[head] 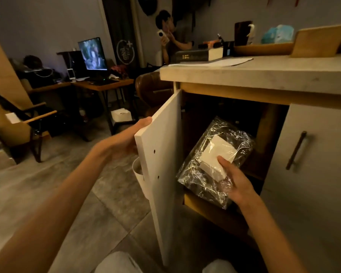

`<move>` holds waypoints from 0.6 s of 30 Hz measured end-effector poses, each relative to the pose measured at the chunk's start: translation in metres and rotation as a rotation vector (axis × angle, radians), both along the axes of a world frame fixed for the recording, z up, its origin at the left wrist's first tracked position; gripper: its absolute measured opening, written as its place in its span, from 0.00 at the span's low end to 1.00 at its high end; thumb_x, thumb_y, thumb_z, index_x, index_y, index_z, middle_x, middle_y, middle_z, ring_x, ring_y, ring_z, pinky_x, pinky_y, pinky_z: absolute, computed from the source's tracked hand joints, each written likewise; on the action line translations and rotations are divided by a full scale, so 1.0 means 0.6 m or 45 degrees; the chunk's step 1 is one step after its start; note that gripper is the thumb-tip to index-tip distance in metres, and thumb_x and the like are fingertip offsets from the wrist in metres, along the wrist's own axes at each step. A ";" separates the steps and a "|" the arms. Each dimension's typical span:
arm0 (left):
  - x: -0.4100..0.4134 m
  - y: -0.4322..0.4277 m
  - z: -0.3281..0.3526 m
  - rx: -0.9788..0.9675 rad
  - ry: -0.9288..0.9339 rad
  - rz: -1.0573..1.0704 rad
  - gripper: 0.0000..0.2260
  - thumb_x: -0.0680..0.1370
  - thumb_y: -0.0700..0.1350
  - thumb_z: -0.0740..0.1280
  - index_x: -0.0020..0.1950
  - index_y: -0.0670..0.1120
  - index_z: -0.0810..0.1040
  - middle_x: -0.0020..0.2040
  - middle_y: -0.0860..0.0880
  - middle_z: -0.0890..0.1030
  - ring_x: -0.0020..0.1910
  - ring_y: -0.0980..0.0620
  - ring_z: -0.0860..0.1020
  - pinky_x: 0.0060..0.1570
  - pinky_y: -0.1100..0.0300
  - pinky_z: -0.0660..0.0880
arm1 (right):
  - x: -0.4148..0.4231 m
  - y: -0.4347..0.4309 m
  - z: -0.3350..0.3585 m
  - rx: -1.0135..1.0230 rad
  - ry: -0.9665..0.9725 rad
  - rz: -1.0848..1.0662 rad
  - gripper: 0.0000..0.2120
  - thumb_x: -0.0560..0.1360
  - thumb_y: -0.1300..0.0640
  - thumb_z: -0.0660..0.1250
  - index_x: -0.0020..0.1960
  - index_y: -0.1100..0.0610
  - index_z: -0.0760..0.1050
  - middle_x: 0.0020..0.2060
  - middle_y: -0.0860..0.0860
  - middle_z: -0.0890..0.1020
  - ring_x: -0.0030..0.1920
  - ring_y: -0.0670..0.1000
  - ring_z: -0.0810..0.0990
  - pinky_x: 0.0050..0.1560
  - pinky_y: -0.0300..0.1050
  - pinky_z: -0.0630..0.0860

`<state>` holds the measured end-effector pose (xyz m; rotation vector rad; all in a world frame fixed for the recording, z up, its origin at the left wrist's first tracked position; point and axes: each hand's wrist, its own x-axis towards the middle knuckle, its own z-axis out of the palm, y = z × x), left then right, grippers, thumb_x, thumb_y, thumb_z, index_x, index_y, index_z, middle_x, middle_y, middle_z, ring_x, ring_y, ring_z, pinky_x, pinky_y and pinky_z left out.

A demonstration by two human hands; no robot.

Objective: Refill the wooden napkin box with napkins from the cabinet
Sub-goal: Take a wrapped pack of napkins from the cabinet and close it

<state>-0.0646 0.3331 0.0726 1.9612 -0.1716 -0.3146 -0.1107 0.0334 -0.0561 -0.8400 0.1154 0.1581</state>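
Note:
The white cabinet door [163,146] stands open, and my left hand [130,134] grips its outer edge. My right hand [234,180] holds a clear crinkled plastic bag [209,184] with a stack of white napkins [217,154] inside, in front of the dark cabinet opening [224,115]. My thumb presses on the napkins through the plastic. A wooden box [319,40] stands on the grey countertop [264,71] at the upper right; what is inside it is hidden.
A second cabinet door with a dark handle [296,150] is shut to the right. On the counter lie a thick book [197,55], papers and a wooden tray [264,48]. A person [171,36] stands behind the counter. A white bin [138,172] sits behind the open door. A desk with a monitor [93,54] and an armchair [22,119] are at left.

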 end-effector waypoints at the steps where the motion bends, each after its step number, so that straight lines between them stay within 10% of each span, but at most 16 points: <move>1: -0.002 -0.005 -0.015 -0.043 0.004 0.013 0.33 0.73 0.73 0.56 0.70 0.54 0.70 0.62 0.45 0.80 0.60 0.45 0.80 0.59 0.46 0.76 | -0.011 -0.004 0.005 -0.021 -0.001 -0.018 0.17 0.70 0.56 0.73 0.57 0.62 0.78 0.41 0.56 0.87 0.39 0.54 0.87 0.37 0.46 0.83; 6: -0.026 -0.058 -0.032 -0.161 0.034 -0.014 0.41 0.67 0.77 0.54 0.76 0.59 0.60 0.68 0.48 0.73 0.64 0.47 0.73 0.64 0.48 0.70 | -0.054 -0.040 0.028 -0.207 0.019 -0.140 0.11 0.73 0.59 0.70 0.54 0.62 0.78 0.39 0.54 0.87 0.38 0.52 0.87 0.44 0.52 0.81; 9: -0.046 -0.104 -0.047 -0.206 0.007 -0.158 0.33 0.70 0.75 0.52 0.72 0.63 0.64 0.63 0.50 0.77 0.61 0.49 0.76 0.64 0.48 0.70 | -0.080 -0.067 0.030 -0.294 -0.032 -0.227 0.30 0.63 0.55 0.77 0.63 0.60 0.75 0.48 0.57 0.87 0.46 0.56 0.86 0.42 0.50 0.84; 18: -0.008 -0.308 -0.076 -0.200 -0.229 -0.495 0.51 0.75 0.51 0.70 0.73 0.61 0.25 0.59 0.48 0.75 0.60 0.49 0.76 0.69 0.46 0.69 | -0.210 -0.180 0.047 -0.699 -0.177 -0.662 0.20 0.62 0.50 0.78 0.52 0.49 0.76 0.40 0.46 0.87 0.40 0.49 0.86 0.42 0.46 0.82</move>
